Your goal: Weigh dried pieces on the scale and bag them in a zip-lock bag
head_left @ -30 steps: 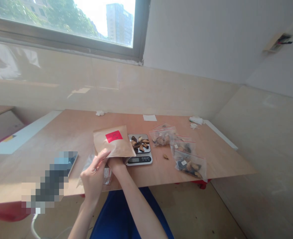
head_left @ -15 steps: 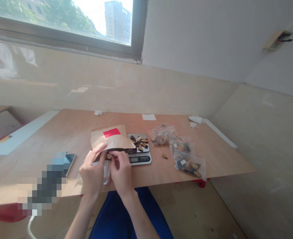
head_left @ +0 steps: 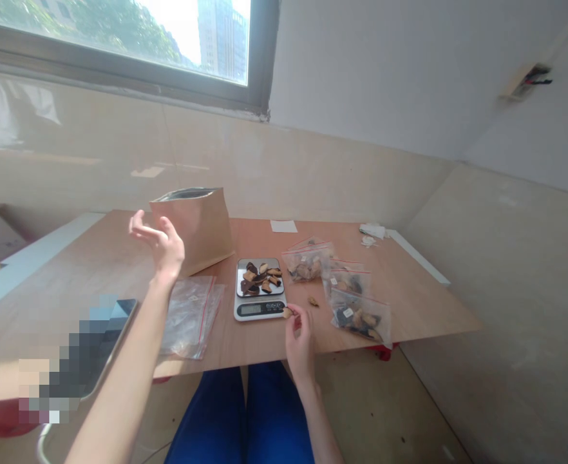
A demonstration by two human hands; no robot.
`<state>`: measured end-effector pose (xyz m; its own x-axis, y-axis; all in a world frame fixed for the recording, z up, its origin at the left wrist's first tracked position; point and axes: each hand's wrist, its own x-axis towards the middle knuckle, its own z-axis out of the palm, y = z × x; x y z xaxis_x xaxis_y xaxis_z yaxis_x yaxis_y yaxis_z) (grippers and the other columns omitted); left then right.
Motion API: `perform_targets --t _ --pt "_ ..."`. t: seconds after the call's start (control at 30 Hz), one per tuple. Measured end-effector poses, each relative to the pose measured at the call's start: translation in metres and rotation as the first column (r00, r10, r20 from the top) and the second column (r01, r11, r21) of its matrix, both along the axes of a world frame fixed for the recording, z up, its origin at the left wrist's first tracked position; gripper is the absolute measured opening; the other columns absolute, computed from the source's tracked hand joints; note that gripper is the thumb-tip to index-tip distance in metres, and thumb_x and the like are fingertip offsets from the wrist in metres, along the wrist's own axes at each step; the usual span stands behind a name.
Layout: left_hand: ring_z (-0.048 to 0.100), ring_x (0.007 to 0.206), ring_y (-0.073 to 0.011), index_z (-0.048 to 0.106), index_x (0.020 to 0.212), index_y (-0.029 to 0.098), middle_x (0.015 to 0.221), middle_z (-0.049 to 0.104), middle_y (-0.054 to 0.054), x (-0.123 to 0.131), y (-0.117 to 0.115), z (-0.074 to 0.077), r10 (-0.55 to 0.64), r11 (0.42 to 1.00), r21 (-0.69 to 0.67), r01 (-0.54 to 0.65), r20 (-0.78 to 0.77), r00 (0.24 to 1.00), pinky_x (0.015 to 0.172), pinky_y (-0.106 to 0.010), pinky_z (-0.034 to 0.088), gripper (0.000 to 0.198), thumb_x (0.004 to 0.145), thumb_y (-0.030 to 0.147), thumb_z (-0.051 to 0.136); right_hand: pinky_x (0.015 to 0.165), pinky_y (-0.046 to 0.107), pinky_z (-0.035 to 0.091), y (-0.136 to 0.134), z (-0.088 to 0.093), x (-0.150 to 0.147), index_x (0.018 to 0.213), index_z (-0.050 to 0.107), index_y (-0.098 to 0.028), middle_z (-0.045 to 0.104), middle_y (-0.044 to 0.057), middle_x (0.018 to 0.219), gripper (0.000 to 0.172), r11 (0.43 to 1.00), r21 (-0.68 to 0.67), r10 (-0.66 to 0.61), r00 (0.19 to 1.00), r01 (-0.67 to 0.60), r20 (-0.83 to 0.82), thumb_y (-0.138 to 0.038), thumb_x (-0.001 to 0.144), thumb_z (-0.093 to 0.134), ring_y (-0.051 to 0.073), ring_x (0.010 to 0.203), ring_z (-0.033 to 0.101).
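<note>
My left hand is raised with its fingers apart, holding nothing, beside a brown kraft paper bag. The bag stands upright and its top is open. Between the fingertips of my right hand is a small dried slice, just off the right corner of the kitchen scale. Several dark-edged dried slices lie on the scale's plate. The scale's reading is too small to make out. One loose slice rests on the table to the right.
Flat clear zip bags lie left of the scale. Several filled zip bags are spread on the right. A phone-like device, partly pixelated, is at the left near the table edge. White paper lies toward the wall.
The paper bag, earlier tilted in both hands over the scale, now stands upright behind and to the left. My left hand has let go of it; my right hand has moved right with a slice.
</note>
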<state>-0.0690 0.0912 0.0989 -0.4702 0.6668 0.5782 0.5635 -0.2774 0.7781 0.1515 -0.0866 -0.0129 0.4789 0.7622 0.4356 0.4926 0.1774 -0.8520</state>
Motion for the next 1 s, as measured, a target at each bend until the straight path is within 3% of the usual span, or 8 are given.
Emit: perform_targets --t 0.13,0.2,0.27,0.37,0.47,0.77,0.87,1.0 --pt "0.018 0.134 -0.0312 0.028 0.126 -0.003 0.135 0.023 -0.026 -0.005 -0.019 -0.023 -0.03 1.0 -0.005 0.029 -0.112 0.993 0.111 -0.05 0.018 0.048 0.089 0.024 0.043 0.073 0.032 0.048 0.009 -0.013 0.026 0.09 0.06 -0.017 0.063 0.009 0.09 0.023 0.998 -0.059 -0.025 0.999 0.026 0.022 -0.017 0.08 0.04 0.02 0.084 0.059" --pt "0.028 0.131 -0.0293 0.043 0.119 0.007 0.132 0.033 -0.02 -0.004 -0.038 -0.041 -0.084 0.996 -0.004 0.085 -0.204 0.975 0.108 -0.046 0.028 0.036 0.087 0.024 0.045 0.071 0.032 0.048 0.011 -0.019 0.031 0.09 0.06 -0.017 0.064 0.009 0.087 0.022 0.995 -0.09 -0.029 0.999 0.031 0.021 -0.018 0.079 0.041 0.019 0.08 0.059" --pt "0.042 0.123 -0.0265 0.051 0.112 0.014 0.123 0.046 -0.015 -0.003 -0.056 -0.064 -0.181 0.982 -0.102 0.16 -0.253 0.95 0.102 -0.043 0.036 0.029 0.088 0.027 0.04 0.068 0.031 0.048 0.011 -0.023 0.032 0.093 0.059 -0.017 0.064 0.009 0.087 0.022 0.994 -0.104 -0.025 1.0 0.026 0.01 -0.02 0.08 0.042 0.019 0.077 0.059" --pt "0.05 0.118 -0.0238 0.055 0.112 0.019 0.119 0.057 -0.01 -0.004 -0.073 -0.098 -0.457 0.867 -0.374 0.33 -0.332 0.825 0.101 -0.041 0.038 0.033 0.089 0.032 0.034 0.064 0.029 0.048 0.009 -0.022 0.026 0.096 0.059 -0.017 0.065 0.009 0.089 0.021 0.995 -0.1 -0.015 1.0 0.014 -0.008 -0.025 0.083 0.044 0.017 0.07 0.058" --pt "0.043 0.126 -0.0247 0.053 0.121 0.021 0.132 0.053 -0.009 -0.006 -0.079 -0.12 -0.547 0.806 -0.5 0.318 -0.424 0.722 0.107 -0.047 0.028 0.039 0.09 0.033 0.032 0.062 0.028 0.047 0.013 -0.014 0.019 0.097 0.059 -0.017 0.065 0.008 0.088 0.022 0.998 -0.062 -0.033 0.999 0.032 -0.023 -0.029 0.085 0.045 0.015 0.064 0.056" --pt "0.041 0.129 -0.0238 0.053 0.125 0.022 0.134 0.052 -0.007 -0.006 -0.077 -0.128 -0.515 0.823 -0.502 0.265 -0.464 0.721 0.109 -0.047 0.025 0.042 0.091 0.034 0.031 0.073 0.031 0.044 0.066 0.014 0.004 0.089 0.058 -0.017 0.064 0.008 0.086 0.016 0.998 0.021 -0.066 0.985 0.064 0.159 -0.025 0.085 0.045 0.019 0.077 0.057" --pt "0.039 0.13 -0.0242 0.052 0.126 0.022 0.136 0.05 -0.008 -0.007 -0.076 -0.131 -0.525 0.816 -0.507 0.277 -0.454 0.72 0.109 -0.047 0.025 0.043 0.091 0.035 0.03 0.073 0.032 0.044 0.071 0.01 0.003 0.087 0.057 -0.017 0.062 0.009 0.087 0.016 0.995 0.049 -0.093 0.981 0.086 0.169 -0.026 0.085 0.044 0.019 0.08 0.056" --pt "0.038 0.131 -0.0253 0.054 0.124 0.02 0.137 0.048 -0.008 -0.007 -0.075 -0.133 -0.528 0.807 -0.528 0.264 -0.444 0.724 0.109 -0.046 0.025 0.045 0.091 0.036 0.029 0.067 0.03 0.044 0.055 -0.011 0.016 0.091 0.057 -0.016 0.061 0.009 0.088 0.021 0.991 0.034 -0.132 0.991 0.131 0.028 -0.031 0.085 0.044 0.017 0.071 0.055"
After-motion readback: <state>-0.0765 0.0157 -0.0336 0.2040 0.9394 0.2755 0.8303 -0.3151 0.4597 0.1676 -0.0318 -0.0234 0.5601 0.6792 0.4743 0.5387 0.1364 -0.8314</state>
